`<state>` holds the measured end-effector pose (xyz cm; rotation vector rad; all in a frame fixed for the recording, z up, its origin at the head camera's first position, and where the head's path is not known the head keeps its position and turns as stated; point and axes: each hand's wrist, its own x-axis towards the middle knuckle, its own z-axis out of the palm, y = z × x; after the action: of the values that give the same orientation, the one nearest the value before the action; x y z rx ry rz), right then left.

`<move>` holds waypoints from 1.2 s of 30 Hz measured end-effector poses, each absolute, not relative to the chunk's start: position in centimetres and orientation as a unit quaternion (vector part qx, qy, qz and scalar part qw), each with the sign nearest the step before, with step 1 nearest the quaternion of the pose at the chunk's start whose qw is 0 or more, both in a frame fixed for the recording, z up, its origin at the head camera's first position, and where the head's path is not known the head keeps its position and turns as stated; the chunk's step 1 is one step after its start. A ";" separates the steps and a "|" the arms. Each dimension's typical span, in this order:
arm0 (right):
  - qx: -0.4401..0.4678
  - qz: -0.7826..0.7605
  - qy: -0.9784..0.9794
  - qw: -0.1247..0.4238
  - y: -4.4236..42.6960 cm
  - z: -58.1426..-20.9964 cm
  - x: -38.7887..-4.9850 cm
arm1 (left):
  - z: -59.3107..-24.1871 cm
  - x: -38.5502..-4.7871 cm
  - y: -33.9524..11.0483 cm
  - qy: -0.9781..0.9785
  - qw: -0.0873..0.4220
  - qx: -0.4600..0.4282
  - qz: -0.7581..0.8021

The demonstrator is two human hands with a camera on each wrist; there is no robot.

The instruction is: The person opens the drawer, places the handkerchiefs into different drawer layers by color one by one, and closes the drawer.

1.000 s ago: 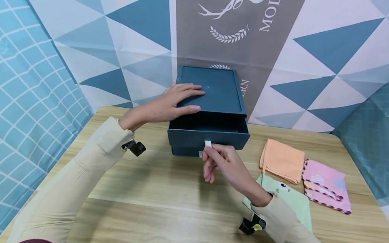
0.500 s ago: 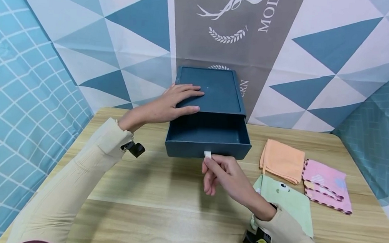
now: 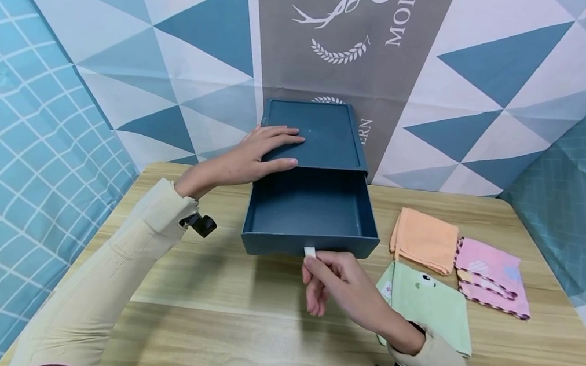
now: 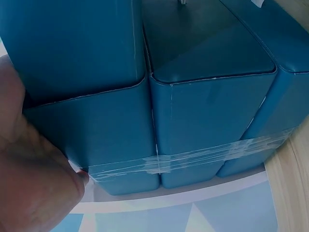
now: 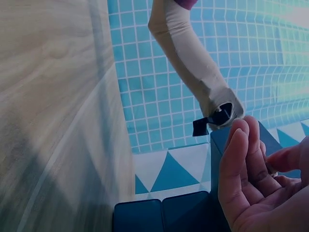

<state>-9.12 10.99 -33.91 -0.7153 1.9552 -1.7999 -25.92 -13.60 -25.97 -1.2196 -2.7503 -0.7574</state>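
Note:
A dark blue drawer box (image 3: 313, 132) stands against the back wall, its top drawer (image 3: 306, 207) pulled far out with a bare interior. My left hand (image 3: 253, 159) lies spread on the left part of the box's top, fingers straight. At the drawer's front, my right hand (image 3: 346, 286) pinches the white pull tab (image 3: 309, 252) between thumb and forefinger. The left wrist view shows the side of the box (image 4: 207, 101), wrapped with clear tape, beside the left hand (image 4: 34, 164). In the right wrist view the right hand (image 5: 265, 183) hides the tab.
To the right lie an orange cloth (image 3: 426, 241), a pink cloth (image 3: 491, 276) with a striped edge and a green cloth (image 3: 434, 306), partly behind the right forearm. Patterned fabric (image 3: 205, 53) hangs behind the wooden table (image 3: 237, 341).
The right hand has moved toward the table's front edge, drawing the top drawer out from partly to far open. The left hand has kept its place on the box.

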 end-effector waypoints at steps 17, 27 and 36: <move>-0.254 -0.573 0.741 0.241 13.6 -33.7 -8.2 | -26.3 -25.8 -13.4 -0.892 0.025 -0.386 -0.236; -0.269 -0.515 0.794 0.177 20.0 -32.5 -7.5 | -26.2 -25.7 -13.4 -0.890 0.028 -0.386 -0.243; -0.238 -0.453 0.857 0.065 25.2 -31.4 -7.5 | -26.1 -25.7 -13.4 -0.892 0.028 -0.380 -0.242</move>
<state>-7.46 25.23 -31.44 -0.7173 2.5844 -1.3681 -25.68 -13.38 -26.10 -1.1723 -2.7548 -0.7474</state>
